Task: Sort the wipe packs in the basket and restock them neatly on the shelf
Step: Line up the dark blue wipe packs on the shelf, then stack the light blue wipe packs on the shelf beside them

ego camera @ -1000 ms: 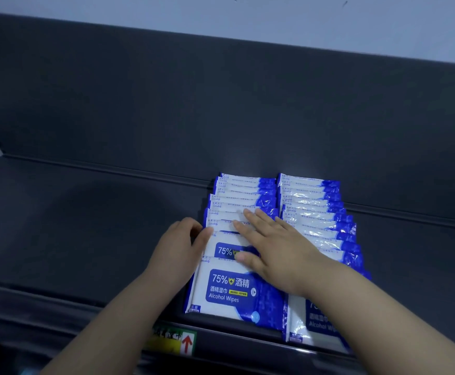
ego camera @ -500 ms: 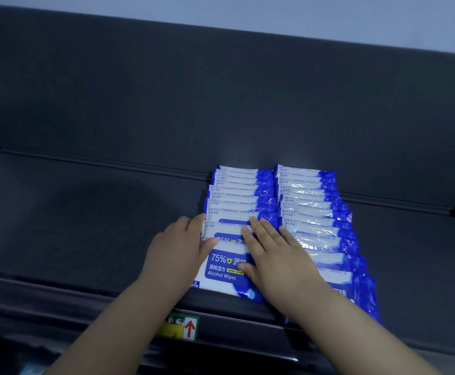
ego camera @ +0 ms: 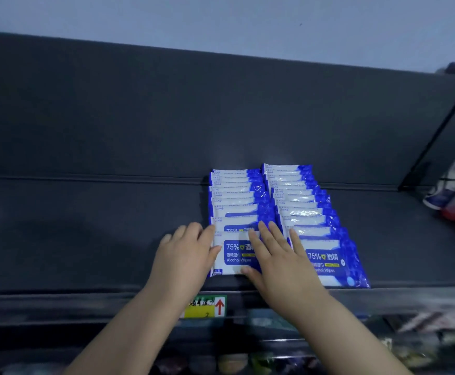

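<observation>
One blurred white, blue & red item [ego camera: 453, 190] sits at the far right of the shelf, well apart from the packs; too smeared to name, poss. a bagged product. On the shelf's front lip, just below the hands, is a yellow-green price label [ego camera: 206, 306] w/ a red up arrow. Under it a lower tier holds mixed goods [ego camera: 410, 345], all out of focus. Both forearms reach in from the bottom edge & cover the front lip betw. the label & the right row. The shelf [ego camera: 85, 234] is dark grey & flat, w/ a dark back panel [ego camera: 166, 117] rising behind it, a slanted side divider [ego camera: 437, 131] at right, & a pale wall [ego camera: 221, 17] above. Alcohol wipe packs, white w/ blue ends, lie in two overlapping rows running front to back, mid-shelf: left row [ego camera: 234, 193] & right row [ego camera: 299, 196], side by side & touching, rear packs up against the back panel. Left hand [ego camera: 183, 255] lies beside the left row's front pack [ego camera: 231, 255], fingers straight & close together along its left edge, thumb resting on its face. Right hand [ego camera: 277, 261] lies flat on that same pack's right half, fingers spread & straight, thumb at its front edge, little finger reaching onto the right row's front pack [ego camera: 332, 263]. Neither hand grips anything.
</observation>
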`<state>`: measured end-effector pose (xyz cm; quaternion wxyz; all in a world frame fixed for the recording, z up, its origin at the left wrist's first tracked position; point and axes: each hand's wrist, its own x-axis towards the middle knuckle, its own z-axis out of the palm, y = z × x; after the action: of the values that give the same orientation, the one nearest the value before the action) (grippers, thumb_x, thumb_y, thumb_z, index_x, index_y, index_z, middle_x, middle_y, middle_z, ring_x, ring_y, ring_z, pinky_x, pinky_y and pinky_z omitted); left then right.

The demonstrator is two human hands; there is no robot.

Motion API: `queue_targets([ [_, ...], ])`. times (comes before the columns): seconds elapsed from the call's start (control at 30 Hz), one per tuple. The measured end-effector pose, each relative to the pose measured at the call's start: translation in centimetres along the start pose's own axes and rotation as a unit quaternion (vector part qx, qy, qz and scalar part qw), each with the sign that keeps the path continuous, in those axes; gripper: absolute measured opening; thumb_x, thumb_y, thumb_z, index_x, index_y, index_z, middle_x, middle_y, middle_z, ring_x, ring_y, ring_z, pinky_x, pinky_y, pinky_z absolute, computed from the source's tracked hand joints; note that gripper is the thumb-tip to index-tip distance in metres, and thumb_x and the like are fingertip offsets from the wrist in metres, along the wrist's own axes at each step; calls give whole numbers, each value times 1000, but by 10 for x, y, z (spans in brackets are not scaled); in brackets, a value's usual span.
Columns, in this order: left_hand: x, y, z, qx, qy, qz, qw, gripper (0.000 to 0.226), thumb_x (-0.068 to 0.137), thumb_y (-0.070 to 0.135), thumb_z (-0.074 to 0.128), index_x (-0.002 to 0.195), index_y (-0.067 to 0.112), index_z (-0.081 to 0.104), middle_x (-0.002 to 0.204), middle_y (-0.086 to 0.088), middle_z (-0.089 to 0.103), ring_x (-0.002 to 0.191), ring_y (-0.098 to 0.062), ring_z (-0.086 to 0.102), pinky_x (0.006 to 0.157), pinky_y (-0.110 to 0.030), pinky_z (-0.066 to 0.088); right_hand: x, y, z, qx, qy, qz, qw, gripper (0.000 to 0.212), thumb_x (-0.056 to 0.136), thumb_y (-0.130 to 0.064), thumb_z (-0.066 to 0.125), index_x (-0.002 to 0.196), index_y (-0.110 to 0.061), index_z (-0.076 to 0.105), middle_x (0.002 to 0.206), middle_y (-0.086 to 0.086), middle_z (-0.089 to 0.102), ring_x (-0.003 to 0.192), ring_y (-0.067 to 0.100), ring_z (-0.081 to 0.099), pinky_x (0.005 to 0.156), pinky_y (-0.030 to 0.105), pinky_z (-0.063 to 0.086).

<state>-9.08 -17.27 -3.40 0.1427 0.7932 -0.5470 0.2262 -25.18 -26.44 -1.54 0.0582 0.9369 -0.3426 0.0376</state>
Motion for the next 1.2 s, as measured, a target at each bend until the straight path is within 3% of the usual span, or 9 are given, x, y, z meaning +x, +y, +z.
queue_targets([
  [0.13,-22,-4,-22,-2,-16,45,999,33,81,40,58,101,16,70,79,-2,62,67,-25,60,53,-37,45,-23,-27,-8,43,22,42,998,69,81,-55,29,126,-14,60,130,9,59,121,25,56,103,44,39],
  [0.23,-42,-2,-40,-28,-38,81,996,43,81,43,41,102,18,69,80,0,62,69,-25,60,55,-37,46,-48,-46,-11,90,15,41,995,86,75,-64,6,149,-25,25,156,3,21,145,22,19,114,36,5],
  [0.3,-57,2,-50,-48,-55,102,992,46,81,43,38,106,19,69,83,1,63,73,-24,61,57,-37,46,-71,-56,-13,113,-4,55,992,93,67,-66,-4,151,-28,10,159,-3,5,147,15,2,114,29,-6],
  [0.47,-94,24,-59,-108,-75,173,976,46,83,43,40,112,19,67,88,0,64,79,-24,62,65,-35,48,-136,-69,2,135,-8,127,983,84,76,-63,14,146,-20,33,154,5,25,142,23,27,114,36,19],
  [0.73,-142,81,-67,-150,-152,257,942,49,82,45,35,110,20,68,86,2,65,77,-24,63,62,-37,49,-233,-56,14,159,-82,239,954,81,80,-70,9,151,-29,9,159,-4,4,147,12,1,118,28,4],
  [0.9,-164,127,-60,-164,-204,305,916,50,82,45,37,110,19,69,88,0,67,77,-25,64,60,-37,49,-282,-39,17,170,-89,295,936,80,81,-69,12,150,-30,13,159,-3,10,146,13,7,117,27,5],
  [0.97,-172,154,-60,-170,-219,326,904,49,83,45,38,112,19,68,88,-1,66,77,-26,64,60,-38,49,-310,-24,18,178,-92,326,924,72,89,-65,25,150,-28,16,159,-2,12,146,15,11,116,26,7],
  [1.1,-184,229,-67,-172,-228,379,880,48,83,45,37,109,19,68,89,0,66,76,-25,63,60,-38,48,-379,18,18,176,-59,408,894,67,91,-59,30,147,-24,29,155,3,25,142,21,27,114,33,22],
  [1.2,-196,296,-75,-175,-236,417,860,48,84,46,36,109,22,68,87,1,66,76,-24,64,59,-37,48,-440,58,18,191,-77,472,857,62,96,-52,36,150,-29,16,158,-4,12,144,15,14,115,29,16],
])
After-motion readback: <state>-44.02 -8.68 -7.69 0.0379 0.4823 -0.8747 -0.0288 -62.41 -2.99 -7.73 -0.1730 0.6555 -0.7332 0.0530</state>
